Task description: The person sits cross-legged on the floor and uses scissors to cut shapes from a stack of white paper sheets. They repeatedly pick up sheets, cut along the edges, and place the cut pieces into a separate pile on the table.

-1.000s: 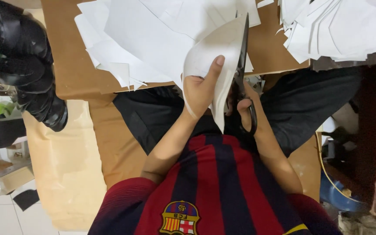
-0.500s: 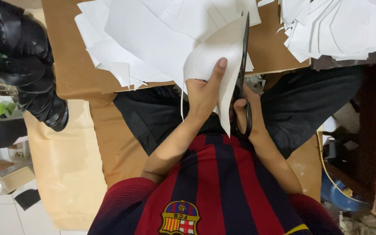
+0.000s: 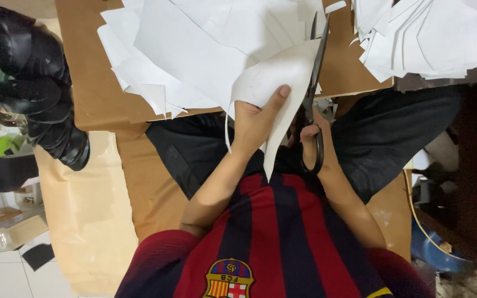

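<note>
Right hand [image 3: 314,132], fingers through the handles of the black scissors [image 3: 314,83], has run the blades further up the white sheet [image 3: 271,83] that my left hand [image 3: 255,121] pinches above my lap, so I judge the cut nearly through.

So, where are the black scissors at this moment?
In the head view, the black scissors are right of centre, held in the right hand, blades beside the white sheet gripped by the left hand.
</note>
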